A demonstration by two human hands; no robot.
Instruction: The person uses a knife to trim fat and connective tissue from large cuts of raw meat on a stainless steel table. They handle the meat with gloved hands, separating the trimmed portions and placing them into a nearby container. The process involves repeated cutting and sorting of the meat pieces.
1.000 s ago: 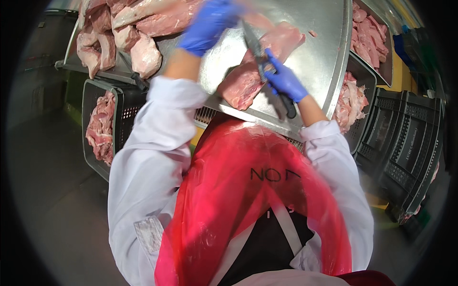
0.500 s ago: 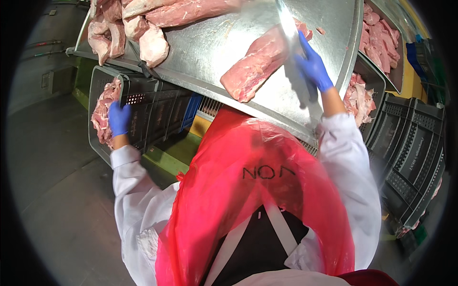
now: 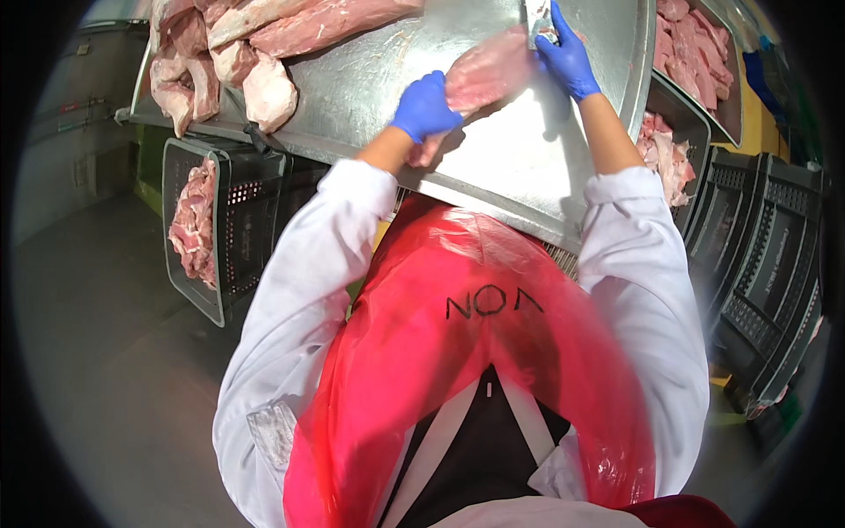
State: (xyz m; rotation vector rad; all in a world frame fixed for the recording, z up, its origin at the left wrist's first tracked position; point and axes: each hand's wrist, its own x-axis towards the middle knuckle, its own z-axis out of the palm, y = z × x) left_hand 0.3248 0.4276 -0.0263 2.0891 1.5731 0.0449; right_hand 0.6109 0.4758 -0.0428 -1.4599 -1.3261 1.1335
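Observation:
A long pink piece of meat [image 3: 489, 72], like a boneless loin, lies slantwise on the metal table [image 3: 493, 158] and is somewhat blurred. My left hand [image 3: 427, 107], in a blue glove, is closed over its near end. At its far end my right hand [image 3: 568, 60], also gloved in blue, is wrapped round a knife. The knife's broad blade [image 3: 539, 19] shows beside the fingers, with bits stuck on it; its handle is hidden by the hand.
Several larger meat pieces [image 3: 317, 31] are heaped at the table's far left. A grey crate [image 3: 231, 236] with trimmings stands below the left edge. To the right are a tray of meat slices [image 3: 691, 53], a bin of pale trimmings [image 3: 662, 158] and stacked dark crates [image 3: 766, 273].
My left hand has moved from the trimmings in the left crate up to the meat on the table and taken hold of it. The right hand with the knife has shifted slightly up and left.

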